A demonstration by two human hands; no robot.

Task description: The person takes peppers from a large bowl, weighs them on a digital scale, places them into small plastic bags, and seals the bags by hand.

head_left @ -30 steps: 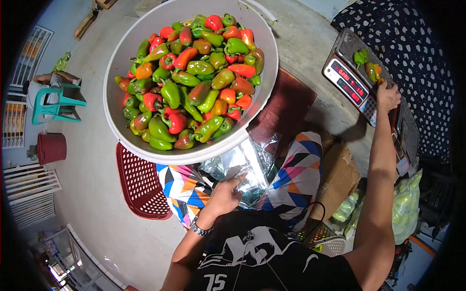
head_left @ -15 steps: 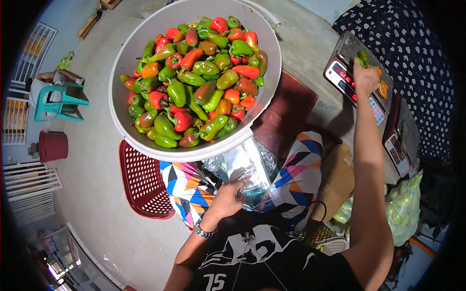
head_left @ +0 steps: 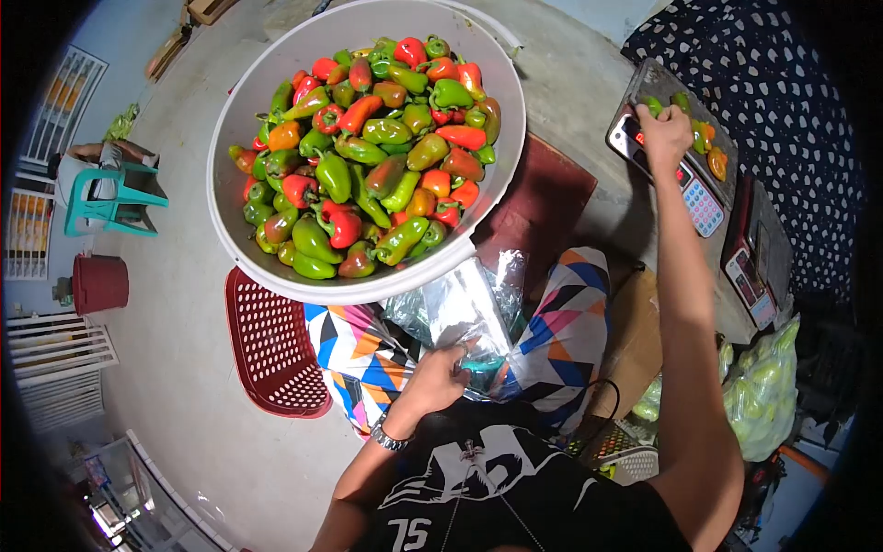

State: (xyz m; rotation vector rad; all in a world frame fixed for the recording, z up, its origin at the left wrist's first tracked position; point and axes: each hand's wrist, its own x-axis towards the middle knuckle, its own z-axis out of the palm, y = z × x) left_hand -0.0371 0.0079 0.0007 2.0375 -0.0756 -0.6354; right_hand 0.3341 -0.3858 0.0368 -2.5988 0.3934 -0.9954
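My left hand (head_left: 436, 380), with a watch at the wrist, has its fingers curled on a stack of clear plastic bags (head_left: 464, 308) in my lap. Over the digital scale (head_left: 704, 207), my right hand (head_left: 665, 140) pinches a green pepper (head_left: 652, 105) at the scale's far end and covers part of the display. More peppers lie on the scale's plate, among them an orange one (head_left: 716, 164). A big pale tub (head_left: 225, 207) full of red, green and orange peppers (head_left: 333, 177) stands in front of me.
A red perforated basket (head_left: 267, 345) is left of my legs. A second scale (head_left: 754, 276) sits right of the first, above bagged green produce (head_left: 768, 391). Cardboard (head_left: 635, 331) lies by my right leg. At the far left, a person sits on a teal chair (head_left: 115, 198).
My right hand has moved left from the orange peppers to the scale's far end. The peppers on the plate have spread out. My left hand has stayed at the bags.
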